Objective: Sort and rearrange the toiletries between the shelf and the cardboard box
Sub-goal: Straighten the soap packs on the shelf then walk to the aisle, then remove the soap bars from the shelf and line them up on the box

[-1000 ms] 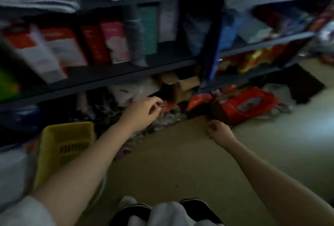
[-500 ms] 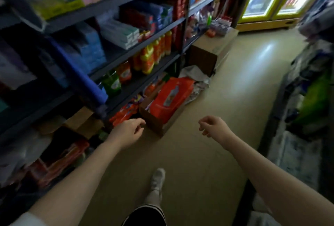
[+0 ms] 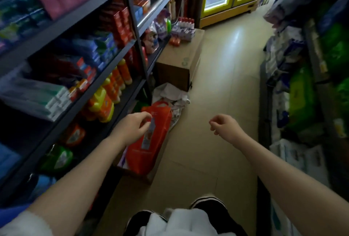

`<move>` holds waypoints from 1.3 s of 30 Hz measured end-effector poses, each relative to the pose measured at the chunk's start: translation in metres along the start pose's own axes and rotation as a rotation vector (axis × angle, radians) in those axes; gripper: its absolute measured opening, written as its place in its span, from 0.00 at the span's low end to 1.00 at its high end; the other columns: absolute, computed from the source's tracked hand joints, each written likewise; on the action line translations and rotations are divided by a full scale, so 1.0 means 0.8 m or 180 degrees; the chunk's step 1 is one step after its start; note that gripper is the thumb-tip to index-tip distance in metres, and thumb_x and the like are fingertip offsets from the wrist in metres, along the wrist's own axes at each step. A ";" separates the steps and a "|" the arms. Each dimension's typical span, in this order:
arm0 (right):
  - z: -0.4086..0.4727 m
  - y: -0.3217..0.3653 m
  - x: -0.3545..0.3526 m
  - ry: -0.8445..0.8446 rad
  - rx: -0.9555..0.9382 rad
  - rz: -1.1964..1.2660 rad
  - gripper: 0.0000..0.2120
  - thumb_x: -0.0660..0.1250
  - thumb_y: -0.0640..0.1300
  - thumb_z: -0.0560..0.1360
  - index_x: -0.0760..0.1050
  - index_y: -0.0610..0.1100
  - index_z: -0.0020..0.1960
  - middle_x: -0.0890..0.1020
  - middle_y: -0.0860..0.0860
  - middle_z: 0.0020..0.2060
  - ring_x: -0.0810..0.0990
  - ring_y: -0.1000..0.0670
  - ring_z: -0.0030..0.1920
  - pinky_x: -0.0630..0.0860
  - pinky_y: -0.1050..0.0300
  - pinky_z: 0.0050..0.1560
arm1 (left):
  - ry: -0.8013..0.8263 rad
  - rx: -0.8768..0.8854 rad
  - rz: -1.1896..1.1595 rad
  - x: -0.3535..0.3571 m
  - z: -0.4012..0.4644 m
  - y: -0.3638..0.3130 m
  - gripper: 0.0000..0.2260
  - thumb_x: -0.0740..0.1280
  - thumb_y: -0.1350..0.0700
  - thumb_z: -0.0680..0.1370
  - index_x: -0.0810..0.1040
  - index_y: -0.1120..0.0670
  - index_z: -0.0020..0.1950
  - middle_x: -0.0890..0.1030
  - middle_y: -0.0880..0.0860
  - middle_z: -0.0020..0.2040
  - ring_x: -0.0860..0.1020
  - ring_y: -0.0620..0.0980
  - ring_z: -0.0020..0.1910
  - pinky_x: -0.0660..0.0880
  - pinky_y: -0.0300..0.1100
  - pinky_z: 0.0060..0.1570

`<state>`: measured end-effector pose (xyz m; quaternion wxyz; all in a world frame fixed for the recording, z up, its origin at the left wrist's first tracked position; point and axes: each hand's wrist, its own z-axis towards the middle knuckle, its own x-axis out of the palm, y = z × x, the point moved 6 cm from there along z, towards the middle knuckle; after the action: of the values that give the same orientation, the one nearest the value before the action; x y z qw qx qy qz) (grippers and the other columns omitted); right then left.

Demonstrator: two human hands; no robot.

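While my left hand (image 3: 132, 128) hovers loosely curled over the orange packs (image 3: 151, 141) in the cardboard box (image 3: 136, 176) beside the shelf (image 3: 105, 69), my right hand (image 3: 225, 127) hangs relaxed, holding nothing.

Both forearms outstretched, left hand (image 3: 132, 128) and right hand (image 3: 224, 128) loosely curled, palms down, holding nothing.

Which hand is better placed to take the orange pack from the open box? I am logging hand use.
Probably left. The left hand hovers over the orange pack beside the shelf; the right hand hangs empty over bare floor, farther off.
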<state>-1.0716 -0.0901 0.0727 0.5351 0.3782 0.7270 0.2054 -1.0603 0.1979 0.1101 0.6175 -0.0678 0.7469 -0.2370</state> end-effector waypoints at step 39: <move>1.066 0.316 -0.218 0.1247 -0.1419 -0.1575 0.06 0.62 0.44 0.77 0.76 0.46 0.43 0.78 0.50 0.39 0.74 0.52 0.40 0.67 0.65 0.33 | -0.1228 -0.1299 -0.0575 -0.186 0.956 0.032 0.11 0.61 0.55 0.79 0.75 0.53 0.61 0.75 0.45 0.48 0.73 0.40 0.44 0.67 0.23 0.35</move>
<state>-0.1679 -0.1555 0.0663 0.4885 0.0194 0.8222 0.2914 -0.2911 0.0719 0.1359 0.6981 -0.3006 0.6389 -0.1188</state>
